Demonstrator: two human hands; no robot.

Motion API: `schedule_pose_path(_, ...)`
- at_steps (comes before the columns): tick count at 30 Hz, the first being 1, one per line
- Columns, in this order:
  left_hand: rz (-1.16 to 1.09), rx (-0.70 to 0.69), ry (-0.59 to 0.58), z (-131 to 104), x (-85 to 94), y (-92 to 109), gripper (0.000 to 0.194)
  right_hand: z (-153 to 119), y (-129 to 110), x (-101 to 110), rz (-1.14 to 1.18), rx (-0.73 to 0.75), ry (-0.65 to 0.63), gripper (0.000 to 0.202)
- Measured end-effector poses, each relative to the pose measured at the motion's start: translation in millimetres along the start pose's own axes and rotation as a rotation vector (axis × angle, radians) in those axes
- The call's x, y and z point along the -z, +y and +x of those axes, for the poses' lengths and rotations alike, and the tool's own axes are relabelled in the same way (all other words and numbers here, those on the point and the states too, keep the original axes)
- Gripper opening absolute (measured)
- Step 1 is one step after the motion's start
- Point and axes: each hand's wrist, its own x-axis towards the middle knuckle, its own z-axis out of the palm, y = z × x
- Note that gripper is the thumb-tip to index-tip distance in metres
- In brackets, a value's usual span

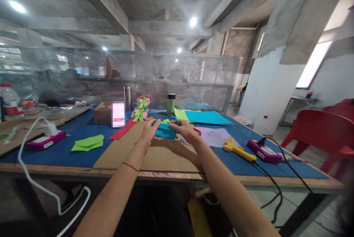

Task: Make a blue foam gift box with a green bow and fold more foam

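A small blue paper basket [166, 132] with a thin arched handle is between my two hands above the cardboard sheet. My left hand [151, 130] grips its left side, fingers closed on the edge. My right hand [186, 129] holds the right side near the handle, thumb and fingers pinched. A light green paper piece [166, 121] shows at the basket's top; whether it is fixed there I cannot tell. Scissors [183, 141] with red handles lie partly under my right hand. Behind stand pink paper baskets [139, 114] with green bows.
A yellow glue gun [240, 151] and a purple power strip [264, 151] lie on the right, cables trailing. Lilac paper [214, 136] and blue sheets [207, 117] are nearby. Green paper [87, 143], a cardboard box [103, 113] and another power strip [47, 141] sit left. A green bottle [171, 105] stands behind.
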Motion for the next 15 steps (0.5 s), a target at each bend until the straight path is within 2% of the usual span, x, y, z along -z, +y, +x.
schedule_pose_path(3,0.133,-0.035,0.031,0.9,0.0,-2.6,0.028,0.1,3.2,1.1,0.038,-0.012,0.004,0.047)
schedule_pose_path(6,0.096,-0.077,0.094,4.1,0.1,-2.3,0.022,3.1,8.1,1.7,0.099,-0.042,0.045,0.052)
schedule_pose_path(10,0.114,-0.226,0.143,21.0,10.8,3.5,0.035,10.5,6.8,7.5,0.145,-0.072,0.125,0.046)
schedule_pose_path(13,0.153,-0.273,0.195,41.9,27.6,6.1,0.034,7.1,-2.4,27.0,0.091,-0.033,0.311,0.042)
schedule_pose_path(15,0.139,-0.237,0.227,54.2,39.8,1.8,0.034,-6.0,-10.0,50.8,-0.046,0.029,0.390,0.038)
